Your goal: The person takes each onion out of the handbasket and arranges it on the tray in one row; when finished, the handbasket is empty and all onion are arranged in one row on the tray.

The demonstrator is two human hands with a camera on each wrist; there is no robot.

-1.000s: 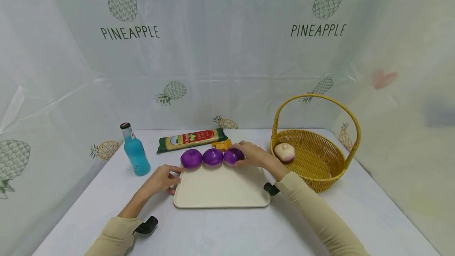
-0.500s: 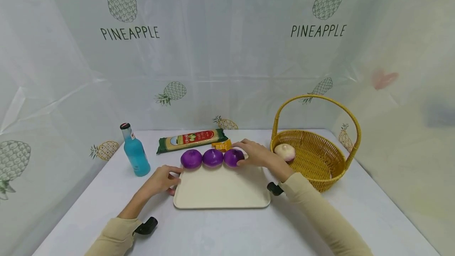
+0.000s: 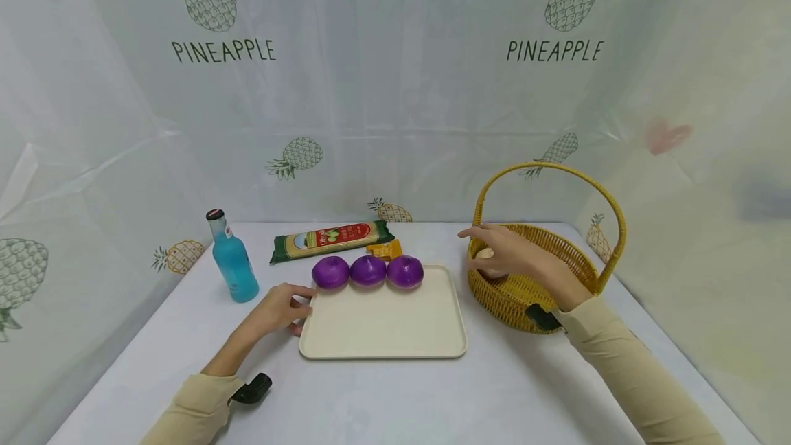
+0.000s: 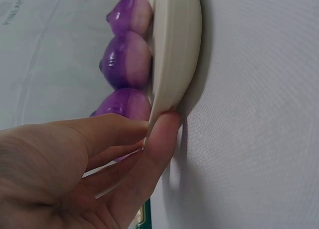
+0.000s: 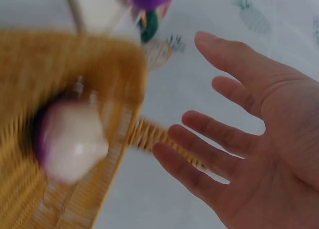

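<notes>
My left hand (image 3: 279, 310) pinches the left rim of a cream tray (image 3: 383, 325), with the thumb and fingers on either side of the edge in the left wrist view. Three glossy purple onions (image 3: 368, 271), pale on their undersides, stand in a row along the tray's back edge. Above the left part of a yellow wicker basket (image 3: 507, 306), my right hand (image 3: 513, 253) has its fingers spread and holds nothing. Inside the basket lies a whitish onion (image 5: 72, 142) with a purple base, partly covered by the hand in the head view.
A bottle of blue drink (image 3: 235, 266) stands at the left. Behind the tray lie a green-and-gold spaghetti packet (image 3: 334, 240) and a small orange packet (image 3: 386, 250). The basket's tall handle (image 3: 550, 165) arches over it, and a pineapple-print sheet (image 3: 395, 88) hangs behind.
My right hand has left the rightmost purple onion and moved right, over the basket. The left hand stays at the tray's rim.
</notes>
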